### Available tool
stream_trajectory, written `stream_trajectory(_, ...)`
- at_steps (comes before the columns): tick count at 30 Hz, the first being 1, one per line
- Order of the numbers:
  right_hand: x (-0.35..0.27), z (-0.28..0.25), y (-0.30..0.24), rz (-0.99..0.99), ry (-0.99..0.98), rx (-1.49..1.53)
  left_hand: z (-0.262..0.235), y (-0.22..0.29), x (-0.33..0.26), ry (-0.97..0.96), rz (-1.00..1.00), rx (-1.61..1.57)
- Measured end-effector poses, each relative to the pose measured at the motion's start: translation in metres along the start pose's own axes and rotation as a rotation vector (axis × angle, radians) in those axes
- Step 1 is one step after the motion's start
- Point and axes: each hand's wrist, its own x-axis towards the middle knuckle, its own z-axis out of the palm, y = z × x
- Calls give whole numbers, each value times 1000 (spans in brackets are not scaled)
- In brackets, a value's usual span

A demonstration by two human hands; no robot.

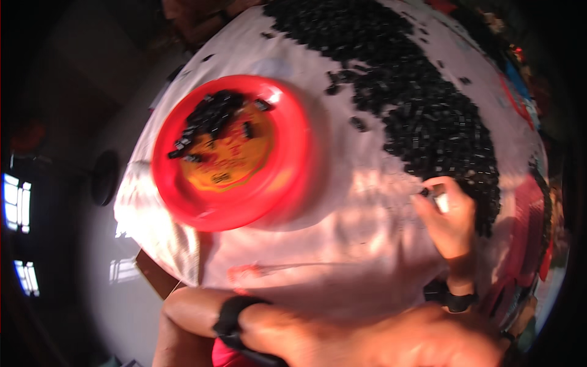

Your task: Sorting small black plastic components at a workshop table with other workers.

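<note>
My right hand (pixel 449 217) is at the near edge of a large heap of small black pieces (pixel 434 122). Its thumb and forefinger pinch one small black piece (pixel 424 191), with the cloth below. Across the lower edge of the head view reaches my left forearm, and my left hand (pixel 422 339) is close to the camera at the lower right. Motion smears that hand, so its fingers cannot be made out. To the left lies a round red basin (pixel 290 177) with a yellow printed bottom. Inside it are a cluster of black pieces (pixel 214 113) and a few scattered ones.
A pale cloth (pixel 342 214) covers the work surface. Stray black pieces (pixel 358 124) lie beside the heap. Near the front edge is a small pinkish-red item (pixel 243 271). Another person's bare limbs (pixel 199 18) show at the far left. Red mesh-like material (pixel 529 220) borders the right side.
</note>
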Motion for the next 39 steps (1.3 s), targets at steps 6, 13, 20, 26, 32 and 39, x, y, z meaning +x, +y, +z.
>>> stream_trajectory(6,-3,5,-6,36,-52,157,-2,34,7,-22,-557,-242)
stream_trajectory(13,-8,15,-12,-26,-49,211,-3,40,7,-105,-580,-92)
stream_trajectory(20,-8,12,-12,9,-53,183,0,56,19,-126,-683,80)
stream_trajectory(26,-8,17,-13,-7,-50,238,-4,36,2,-43,-522,-103)
stream_trajectory(32,-10,12,-15,-7,-79,189,5,20,-5,-60,-136,164)
stream_trajectory(39,-11,16,-16,21,-89,262,-9,-17,-9,-78,25,-31)
